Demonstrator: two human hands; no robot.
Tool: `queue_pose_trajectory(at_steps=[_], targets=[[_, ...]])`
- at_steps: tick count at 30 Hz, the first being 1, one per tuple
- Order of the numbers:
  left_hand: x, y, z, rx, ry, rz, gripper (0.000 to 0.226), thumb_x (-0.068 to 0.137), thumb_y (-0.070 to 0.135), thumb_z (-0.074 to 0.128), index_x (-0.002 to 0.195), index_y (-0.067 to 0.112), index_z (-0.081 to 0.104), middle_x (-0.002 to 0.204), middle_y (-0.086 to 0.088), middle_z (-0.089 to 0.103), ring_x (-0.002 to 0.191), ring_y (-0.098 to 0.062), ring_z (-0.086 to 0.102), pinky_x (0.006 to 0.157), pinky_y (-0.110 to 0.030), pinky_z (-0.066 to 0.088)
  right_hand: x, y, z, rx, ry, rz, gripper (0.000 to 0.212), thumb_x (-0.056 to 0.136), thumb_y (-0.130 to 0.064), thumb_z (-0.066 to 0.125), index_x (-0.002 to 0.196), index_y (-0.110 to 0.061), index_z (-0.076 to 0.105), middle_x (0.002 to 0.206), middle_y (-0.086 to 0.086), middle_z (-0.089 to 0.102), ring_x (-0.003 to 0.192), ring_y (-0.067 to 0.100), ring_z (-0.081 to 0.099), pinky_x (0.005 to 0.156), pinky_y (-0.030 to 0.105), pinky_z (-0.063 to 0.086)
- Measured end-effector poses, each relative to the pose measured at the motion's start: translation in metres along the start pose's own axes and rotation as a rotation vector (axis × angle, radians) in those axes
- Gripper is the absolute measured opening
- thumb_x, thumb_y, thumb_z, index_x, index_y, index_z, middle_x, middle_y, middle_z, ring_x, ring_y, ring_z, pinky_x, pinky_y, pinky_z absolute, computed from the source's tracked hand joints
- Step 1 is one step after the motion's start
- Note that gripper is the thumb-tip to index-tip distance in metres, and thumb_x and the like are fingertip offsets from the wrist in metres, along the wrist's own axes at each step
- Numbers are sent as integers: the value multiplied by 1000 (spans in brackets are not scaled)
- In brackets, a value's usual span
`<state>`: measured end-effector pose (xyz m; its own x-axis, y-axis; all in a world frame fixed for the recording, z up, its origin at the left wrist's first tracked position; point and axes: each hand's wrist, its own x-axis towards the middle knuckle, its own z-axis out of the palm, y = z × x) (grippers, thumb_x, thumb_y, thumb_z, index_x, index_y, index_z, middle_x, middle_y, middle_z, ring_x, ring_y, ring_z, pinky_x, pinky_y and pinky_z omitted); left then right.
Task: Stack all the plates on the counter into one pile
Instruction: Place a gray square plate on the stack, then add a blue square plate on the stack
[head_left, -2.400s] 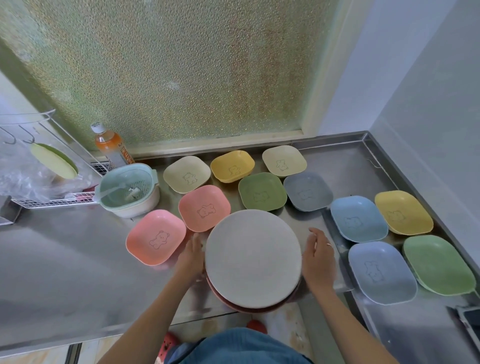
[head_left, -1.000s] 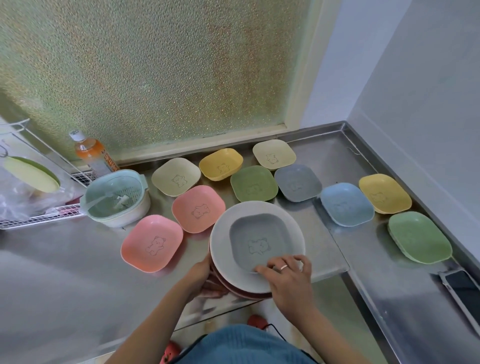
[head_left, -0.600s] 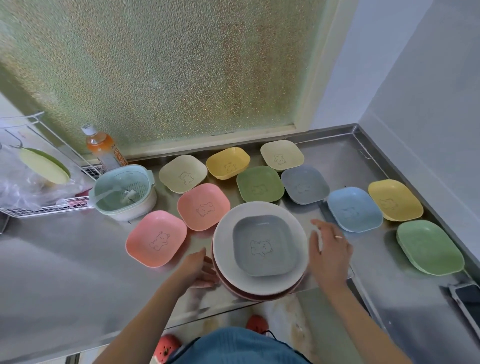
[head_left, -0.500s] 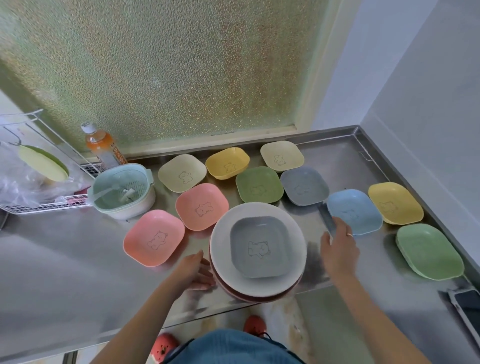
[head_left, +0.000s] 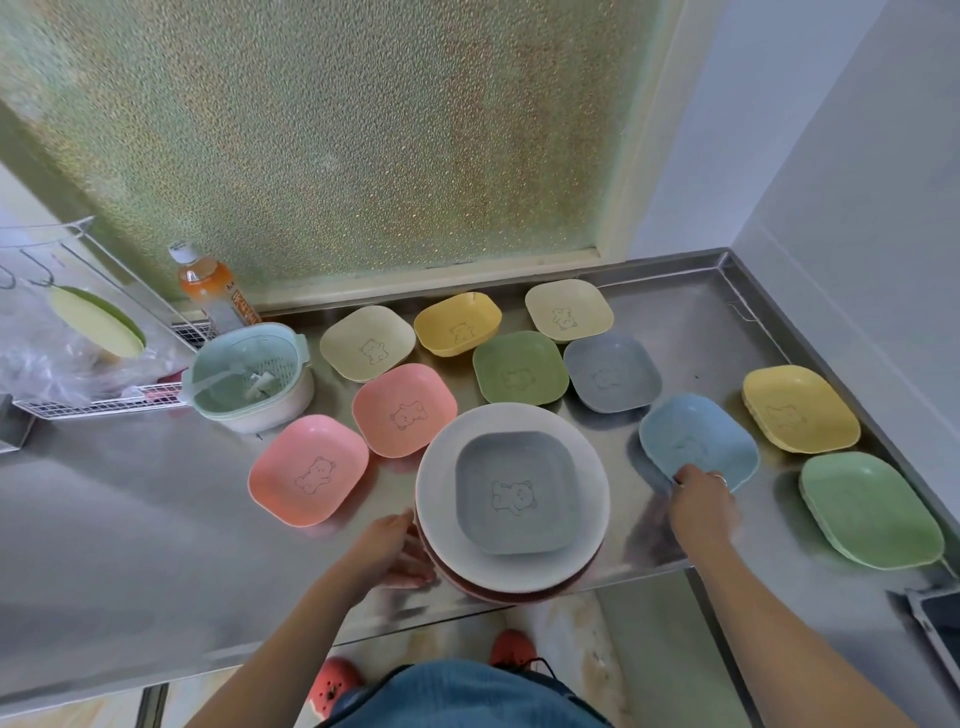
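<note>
Eleven small square plates with rounded corners show on the steel counter (head_left: 130, 519), each stamped with a bear outline: two pink, two cream, two yellow, two green, two grey and one blue. One grey square plate (head_left: 517, 493) sits bear-up on the pile (head_left: 511, 571), centred on a white round plate (head_left: 441, 483); under that at least one reddish round plate edge (head_left: 498, 592) peeks out at 6 o'clock. The pile stands at the counter's front edge.

From the pile, the pink plates lie at 9 o'clock (head_left: 309, 470) and 10 o'clock (head_left: 404, 410), a cream plate (head_left: 368, 343) farther out at 10 o'clock, a yellow plate (head_left: 458, 325) at 11 o'clock, a green plate (head_left: 518, 368) at 12 o'clock, the second cream plate (head_left: 569, 310) and a grey plate (head_left: 612, 373) at 1 o'clock. The blue plate (head_left: 698, 441) is at 2 o'clock, with a yellow plate (head_left: 800, 408) beyond it and a green plate (head_left: 870, 512) at 3 o'clock.

The left hand (head_left: 392, 551) is spread open, fingers against the pile's rim at 8 o'clock. The right hand (head_left: 701, 499) reaches the blue plate's near rim, fingertips touching it; whether they have closed on it I cannot tell.
</note>
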<state>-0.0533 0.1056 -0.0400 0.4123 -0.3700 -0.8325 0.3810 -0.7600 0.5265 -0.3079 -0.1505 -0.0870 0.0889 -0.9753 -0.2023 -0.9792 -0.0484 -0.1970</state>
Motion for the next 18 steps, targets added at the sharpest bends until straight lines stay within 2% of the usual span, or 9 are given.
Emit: queue_pose_trajectory(at_steps=[2,4,7,10,13,15,18], targets=[[1,0,1,3,-4,8,49,97,42,37,93,-2,58,75,-21,69,60,-30,70,52,-31,57,-3,2,-3,143,30,53,9,88,-14,44,87,-15,53,89,8,47,86,35,53,71,34,42],[2,0,1,2,-7,9,49,97,42,37,95,-3,59,79,-22,69,64,-30,70,53,-31,58,-7,0,-10,283,147,48,12,89,-11,43,83,-12,52,87,10,46,83,35,51,67,33,38],[4,0,1,4,-31,0,51,97,42,38,98,-4,60,90,-28,71,71,-33,71,57,-34,59,-24,-12,-29,324,320,-165,13,92,-8,48,86,-7,59,92,13,52,79,33,52,63,30,35],[8,-1,-1,-24,-47,-22,53,99,42,33,101,-5,58,95,-31,69,76,-37,71,62,-38,61,-55,-31,-41,352,389,-329,12,91,-12,51,90,-10,63,97,10,55,76,31,55,59,29,38],[14,0,-6,-24,-41,-30,53,100,39,30,102,-6,56,96,-32,68,74,-36,70,67,-41,61,-87,-49,-44,389,473,-488,15,87,-16,52,85,-14,66,91,7,58,72,28,58,54,26,40],[18,2,-10,-29,-41,-35,52,100,39,29,101,-6,56,92,-31,69,74,-36,69,71,-44,60,-105,-57,-40,385,471,-664,19,84,-19,50,82,-13,68,86,5,61,70,24,59,51,23,42],[22,4,-16,-56,-38,-45,51,100,39,30,99,-5,55,78,-26,68,68,-34,69,68,-44,60,-123,-65,-29,285,395,-910,13,73,-5,60,80,-14,67,81,3,60,66,21,58,53,25,47]])
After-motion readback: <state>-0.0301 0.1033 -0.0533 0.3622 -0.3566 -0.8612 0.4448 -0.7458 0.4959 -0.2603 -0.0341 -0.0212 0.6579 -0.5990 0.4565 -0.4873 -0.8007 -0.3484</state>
